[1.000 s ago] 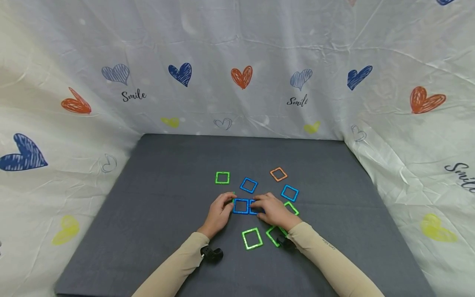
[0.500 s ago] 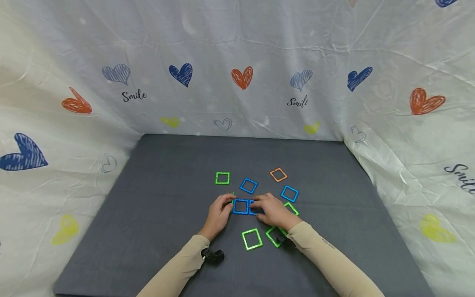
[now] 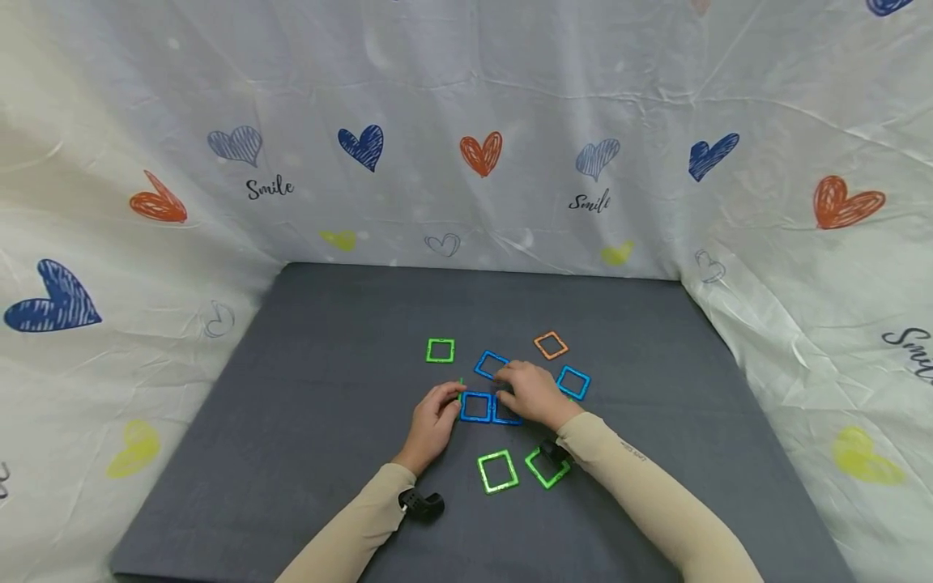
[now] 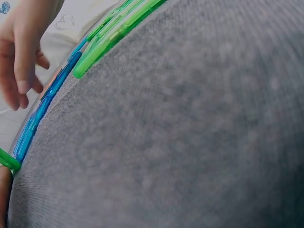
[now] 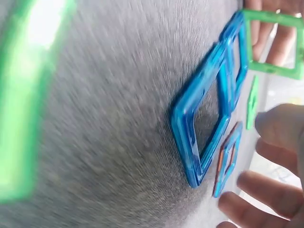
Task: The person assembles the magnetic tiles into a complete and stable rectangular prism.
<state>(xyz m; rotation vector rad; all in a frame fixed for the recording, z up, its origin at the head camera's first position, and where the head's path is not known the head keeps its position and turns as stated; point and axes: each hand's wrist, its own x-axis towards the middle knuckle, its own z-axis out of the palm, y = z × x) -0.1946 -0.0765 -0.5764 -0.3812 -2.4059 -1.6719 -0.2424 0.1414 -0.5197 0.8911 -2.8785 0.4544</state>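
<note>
With a green square frame [image 5: 275, 70] pinched upright by the left hand [image 3: 430, 427], apparently for joining, a blue frame [image 3: 481, 361] beside the relaxed, empty right hand [image 3: 535, 394] should probably be grasped.

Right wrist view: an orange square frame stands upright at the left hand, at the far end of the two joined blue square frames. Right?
Wrong colour: the upright square frame at the left hand is green, beyond the blue square frames; the right wrist view shows it.
</note>
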